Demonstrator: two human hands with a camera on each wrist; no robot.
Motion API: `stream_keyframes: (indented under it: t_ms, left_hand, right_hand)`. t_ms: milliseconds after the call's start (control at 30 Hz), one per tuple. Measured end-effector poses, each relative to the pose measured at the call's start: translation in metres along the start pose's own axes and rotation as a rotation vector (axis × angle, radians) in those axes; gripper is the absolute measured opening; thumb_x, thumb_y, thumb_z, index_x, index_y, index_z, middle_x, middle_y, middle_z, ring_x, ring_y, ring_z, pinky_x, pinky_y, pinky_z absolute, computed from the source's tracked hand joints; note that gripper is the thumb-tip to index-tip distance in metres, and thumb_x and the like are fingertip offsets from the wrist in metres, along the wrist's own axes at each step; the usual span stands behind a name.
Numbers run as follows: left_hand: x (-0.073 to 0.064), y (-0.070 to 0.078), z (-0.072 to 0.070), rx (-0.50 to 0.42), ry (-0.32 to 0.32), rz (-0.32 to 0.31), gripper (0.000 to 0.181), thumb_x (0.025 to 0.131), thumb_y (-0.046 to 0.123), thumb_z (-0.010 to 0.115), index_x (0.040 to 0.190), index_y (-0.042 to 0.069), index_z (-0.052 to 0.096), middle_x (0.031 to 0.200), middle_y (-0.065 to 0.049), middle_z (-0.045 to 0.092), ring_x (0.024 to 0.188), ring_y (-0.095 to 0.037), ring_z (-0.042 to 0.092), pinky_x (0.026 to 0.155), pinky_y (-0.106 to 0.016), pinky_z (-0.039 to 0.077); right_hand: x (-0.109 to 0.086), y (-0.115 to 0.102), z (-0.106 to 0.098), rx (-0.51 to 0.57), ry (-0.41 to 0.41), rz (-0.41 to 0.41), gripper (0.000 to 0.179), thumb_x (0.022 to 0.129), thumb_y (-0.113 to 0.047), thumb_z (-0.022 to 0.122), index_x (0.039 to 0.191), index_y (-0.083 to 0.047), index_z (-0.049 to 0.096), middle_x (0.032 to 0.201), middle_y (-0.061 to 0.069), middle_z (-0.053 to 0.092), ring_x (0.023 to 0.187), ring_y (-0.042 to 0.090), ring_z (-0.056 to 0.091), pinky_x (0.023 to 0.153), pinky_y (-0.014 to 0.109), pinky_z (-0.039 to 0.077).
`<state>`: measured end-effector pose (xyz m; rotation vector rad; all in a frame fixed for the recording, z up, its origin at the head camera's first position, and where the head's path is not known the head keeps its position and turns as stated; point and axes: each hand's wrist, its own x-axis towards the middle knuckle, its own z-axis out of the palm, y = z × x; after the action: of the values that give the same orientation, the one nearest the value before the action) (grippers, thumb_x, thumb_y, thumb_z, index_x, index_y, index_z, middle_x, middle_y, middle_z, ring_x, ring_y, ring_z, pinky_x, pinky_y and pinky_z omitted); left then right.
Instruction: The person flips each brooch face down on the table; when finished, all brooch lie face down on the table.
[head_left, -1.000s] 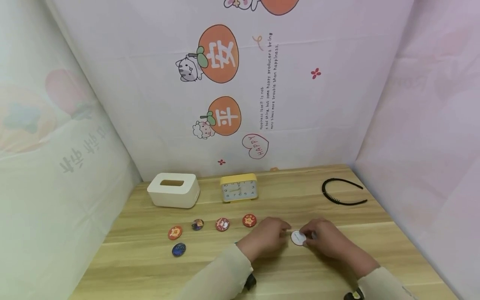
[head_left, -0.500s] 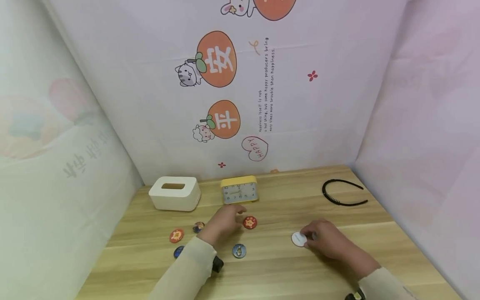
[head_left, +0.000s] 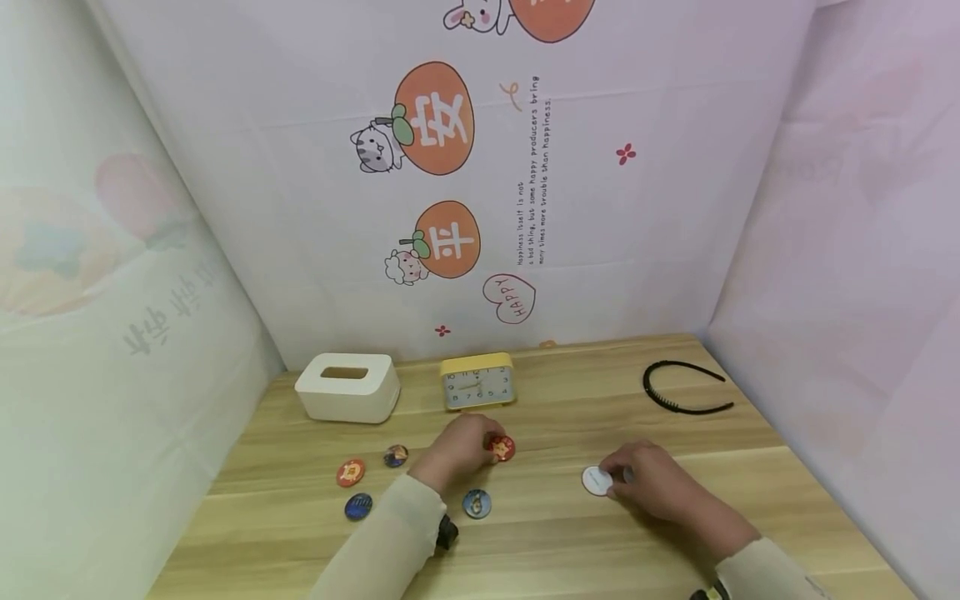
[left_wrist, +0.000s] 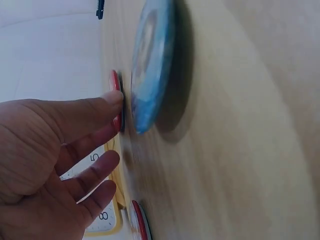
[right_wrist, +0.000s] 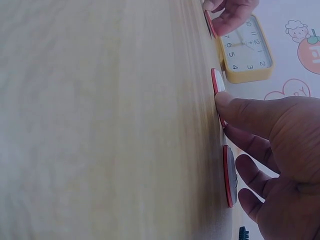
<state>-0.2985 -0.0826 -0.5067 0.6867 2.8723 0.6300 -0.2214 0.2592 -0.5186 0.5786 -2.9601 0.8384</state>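
My left hand [head_left: 459,443] pinches the edge of a red round badge with a yellow star [head_left: 503,448] between thumb and fingertips. Close before the left wrist camera lies a blue badge [left_wrist: 152,65], which the head view shows below that hand. My right hand [head_left: 651,482] pinches a white-faced round badge [head_left: 597,481] with a red rim, low at the tabletop. Beside the right fingers, a red-rimmed badge with a grey back [right_wrist: 230,176] is mostly hidden from the head view. Another red-edged badge [left_wrist: 140,220] shows low in the left wrist view.
On the left of the wooden table [head_left: 555,550] lie an orange badge [head_left: 350,472], a small dark picture badge [head_left: 396,456] and a dark blue badge [head_left: 358,506]. A white tissue box [head_left: 348,398], yellow clock [head_left: 478,383] and black headband [head_left: 660,396] stand or lie farther back.
My left hand has moved left from beside the white-faced badge and now pinches the red star badge. The blue badge has come into sight. The right hand keeps its place.
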Motion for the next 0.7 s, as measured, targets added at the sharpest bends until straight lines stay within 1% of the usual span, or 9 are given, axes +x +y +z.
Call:
stream_keyframes:
  t_ms: [100,200,267,333,433,533,633,700]
  left_hand:
    - [-0.001,0.001,0.002,-0.023,-0.011,0.009,0.033,0.093,0.015,0.088,0.125,0.015,0.081,0.126,0.000,0.078,0.122,-0.021,0.069,0.112,-0.042,0.054]
    - [-0.002,0.003,0.004,-0.015,-0.019,0.041,0.032,0.094,0.018,0.088,0.125,0.015,0.081,0.126,0.001,0.078,0.119,-0.018,0.068,0.109,-0.039,0.055]
    - [-0.003,0.007,0.007,0.008,-0.023,0.075,0.031,0.094,0.020,0.088,0.125,0.017,0.082,0.124,0.003,0.078,0.116,-0.015,0.068,0.107,-0.036,0.056]
    - [-0.005,0.012,0.009,0.038,-0.027,0.110,0.032,0.094,0.021,0.088,0.125,0.019,0.082,0.124,0.005,0.078,0.116,-0.014,0.068,0.106,-0.034,0.056]
    - [-0.009,0.022,0.012,0.071,-0.038,0.144,0.033,0.094,0.023,0.088,0.126,0.020,0.082,0.126,0.006,0.078,0.119,-0.013,0.069,0.108,-0.032,0.055]
    - [-0.013,0.033,0.016,0.087,-0.051,0.160,0.033,0.093,0.024,0.089,0.126,0.022,0.082,0.126,0.007,0.078,0.119,-0.012,0.069,0.109,-0.030,0.054]
    - [-0.015,0.042,0.022,0.108,-0.057,0.187,0.033,0.093,0.027,0.089,0.125,0.023,0.082,0.123,0.009,0.077,0.115,-0.009,0.069,0.109,-0.029,0.053]
    - [-0.016,0.046,0.025,0.115,-0.054,0.204,0.032,0.093,0.027,0.090,0.124,0.023,0.082,0.123,0.009,0.078,0.115,-0.008,0.069,0.113,-0.030,0.051]
  right_hand:
    - [0.000,0.000,-0.001,-0.003,0.002,0.002,0.026,0.085,-0.019,0.093,0.109,-0.018,0.084,0.106,-0.009,0.079,0.105,0.018,0.067,0.094,0.046,0.058]
    - [0.001,0.000,-0.001,-0.013,0.005,-0.011,0.026,0.085,-0.019,0.093,0.109,-0.018,0.084,0.104,-0.010,0.077,0.103,0.016,0.067,0.093,0.045,0.058]
    - [0.001,0.001,-0.002,-0.020,0.007,-0.018,0.025,0.086,-0.018,0.092,0.109,-0.018,0.084,0.101,-0.012,0.075,0.101,0.013,0.065,0.091,0.042,0.058]
    - [0.001,0.000,-0.002,-0.022,0.006,-0.019,0.025,0.086,-0.018,0.092,0.110,-0.018,0.084,0.098,-0.014,0.073,0.098,0.011,0.064,0.089,0.040,0.057]
    - [0.000,0.000,-0.002,-0.014,0.002,-0.011,0.025,0.086,-0.017,0.091,0.110,-0.018,0.084,0.096,-0.014,0.072,0.097,0.011,0.062,0.088,0.039,0.056]
    - [0.000,-0.001,-0.001,0.001,-0.003,0.004,0.025,0.086,-0.017,0.092,0.110,-0.018,0.084,0.098,-0.013,0.073,0.100,0.012,0.063,0.090,0.042,0.056]
    - [0.000,-0.001,0.000,0.004,-0.006,0.007,0.025,0.086,-0.018,0.092,0.109,-0.019,0.084,0.102,-0.011,0.076,0.103,0.014,0.065,0.093,0.045,0.057]
    - [0.001,0.000,0.001,0.002,-0.005,0.003,0.025,0.085,-0.018,0.093,0.109,-0.019,0.084,0.104,-0.010,0.076,0.104,0.016,0.067,0.094,0.046,0.058]
